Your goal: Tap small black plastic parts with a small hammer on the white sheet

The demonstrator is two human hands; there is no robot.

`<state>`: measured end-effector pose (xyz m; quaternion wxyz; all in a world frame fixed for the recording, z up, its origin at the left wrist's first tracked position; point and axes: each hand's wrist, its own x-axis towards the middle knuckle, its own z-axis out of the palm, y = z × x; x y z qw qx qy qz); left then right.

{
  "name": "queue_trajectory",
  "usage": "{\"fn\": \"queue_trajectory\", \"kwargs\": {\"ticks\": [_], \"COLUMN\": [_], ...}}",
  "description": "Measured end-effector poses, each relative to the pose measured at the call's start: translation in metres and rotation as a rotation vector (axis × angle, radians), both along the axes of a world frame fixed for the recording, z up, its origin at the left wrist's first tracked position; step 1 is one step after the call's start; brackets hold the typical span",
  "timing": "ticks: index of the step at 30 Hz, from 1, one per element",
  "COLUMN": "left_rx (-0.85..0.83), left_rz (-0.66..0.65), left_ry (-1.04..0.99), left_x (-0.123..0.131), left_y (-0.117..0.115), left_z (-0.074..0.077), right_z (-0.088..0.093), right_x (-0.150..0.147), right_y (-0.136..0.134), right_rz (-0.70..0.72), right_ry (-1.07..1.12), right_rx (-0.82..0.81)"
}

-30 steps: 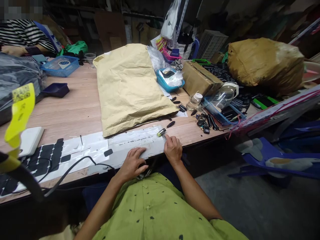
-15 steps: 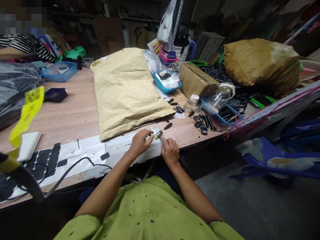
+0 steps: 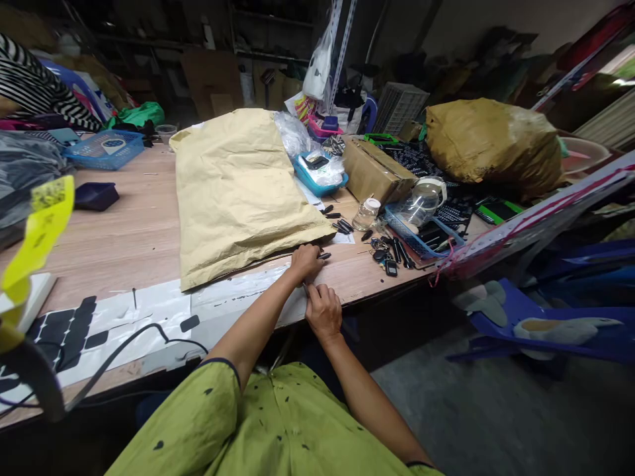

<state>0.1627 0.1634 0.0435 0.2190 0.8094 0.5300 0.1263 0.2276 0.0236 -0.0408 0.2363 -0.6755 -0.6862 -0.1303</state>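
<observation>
My left hand [image 3: 304,262] reaches across the wooden table [image 3: 129,231] to the near edge of a large tan paper bag [image 3: 238,192]. Its fingers are curled beside a small black piece [image 3: 325,256]; what they hold, if anything, is hidden. Just behind it, at the table's front edge, my right hand [image 3: 323,309] is closed, and a thin metal shaft [image 3: 304,286], seemingly of a screwdriver, sticks out of it towards my left hand. Both hands rest over a long white plastic sheet [image 3: 238,291]. Black flat pieces [image 3: 64,327] lie on it at the left.
A black cable [image 3: 129,342] crosses the sheet. To the right are loose black parts [image 3: 342,225], key fobs [image 3: 387,254], a small jar [image 3: 366,215], a blue basket [image 3: 421,231], a cardboard box [image 3: 374,170] and a brown bundle [image 3: 491,142]. A person's striped sleeve [image 3: 34,86] shows far left. A blue chair [image 3: 546,324] stands at the right.
My left hand has gone from the white sheet's near edge up to the screwdriver and then on to the bag's edge. The green screwdriver handle is no longer visible. The camera has turned slightly.
</observation>
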Motion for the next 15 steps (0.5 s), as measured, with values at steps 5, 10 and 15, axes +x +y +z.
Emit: {"fn": "queue_trajectory", "kwargs": {"ticks": [5, 10, 15], "left_rx": [0.135, 0.175, 0.126], "left_rz": [0.067, 0.190, 0.134], "left_ry": [-0.304, -0.359, -0.279], "left_x": [-0.067, -0.136, -0.144], "left_y": [-0.019, -0.076, -0.103], "left_z": [-0.004, -0.034, -0.059], "right_z": [0.004, 0.005, 0.009], "right_x": [-0.001, 0.002, 0.012], "right_y": [-0.001, -0.001, 0.001], "right_rz": [-0.007, -0.009, -0.001], "right_ry": [0.015, 0.030, 0.102], "right_rx": [0.009, -0.014, -0.030]}}
